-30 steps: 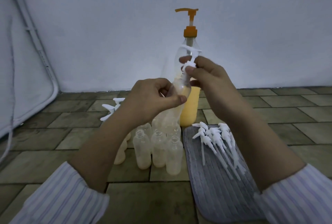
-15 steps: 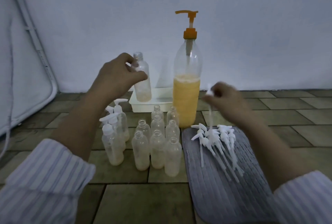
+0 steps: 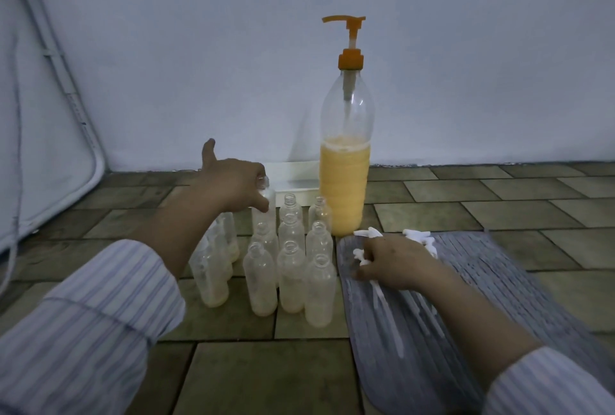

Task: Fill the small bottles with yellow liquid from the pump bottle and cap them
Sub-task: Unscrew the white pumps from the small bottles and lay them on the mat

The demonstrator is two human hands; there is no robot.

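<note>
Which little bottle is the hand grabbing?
Find the tall pump bottle with yellow liquid. Left of it stand rows of small open bottles. The left hand grips the small bottle at the back-left corner, the only one touched.

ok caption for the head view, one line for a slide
Left hand grips a small bottle by the pump bottle; right hand picks caps off the mat.

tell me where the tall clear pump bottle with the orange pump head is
In the head view the tall clear pump bottle stands right of centre by the wall, behind the uncapped small bottles and beside the white tray.
</note>
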